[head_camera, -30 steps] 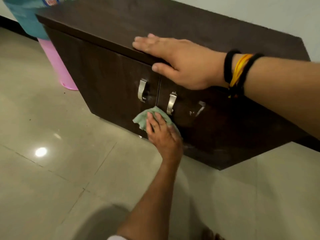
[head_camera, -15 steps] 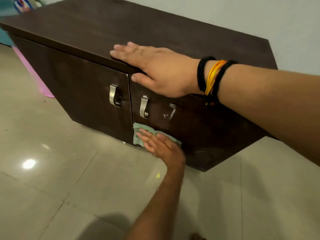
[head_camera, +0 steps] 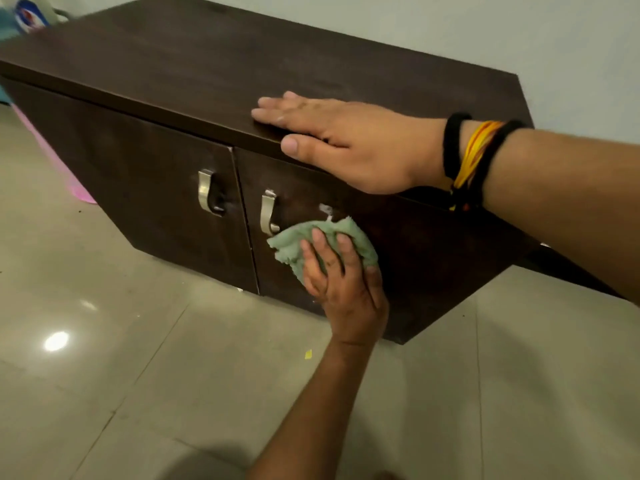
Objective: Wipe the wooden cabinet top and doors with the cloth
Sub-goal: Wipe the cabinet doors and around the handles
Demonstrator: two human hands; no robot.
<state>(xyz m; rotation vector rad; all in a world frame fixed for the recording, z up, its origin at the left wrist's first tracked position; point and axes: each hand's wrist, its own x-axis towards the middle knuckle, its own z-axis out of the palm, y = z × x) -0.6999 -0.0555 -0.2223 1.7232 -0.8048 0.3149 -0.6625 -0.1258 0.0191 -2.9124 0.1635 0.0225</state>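
Observation:
A dark wooden cabinet stands on the tiled floor, with its top [head_camera: 207, 64] running from upper left to right. It has a left door [head_camera: 138, 188] and a right door [head_camera: 433, 265], both closed, each with a metal handle [head_camera: 206, 197] [head_camera: 268, 213]. My left hand [head_camera: 343, 289] presses a crumpled pale green cloth [head_camera: 294, 242] against the right door, just right of its handle. A white mark [head_camera: 325, 209] shows on the door above the cloth. My right hand [head_camera: 353, 143] lies flat on the front edge of the top, holding nothing.
A pink object [head_camera: 52, 168] stands on the floor behind the cabinet's left end. A blue container [head_camera: 27, 15] shows at the top left corner. The wall runs close behind the cabinet. A small yellow scrap [head_camera: 308, 354] lies on the tiles near my left wrist.
My left hand has slid the cloth from the bottom edge of the right door up and right, to handle height. My right hand stays on the top edge.

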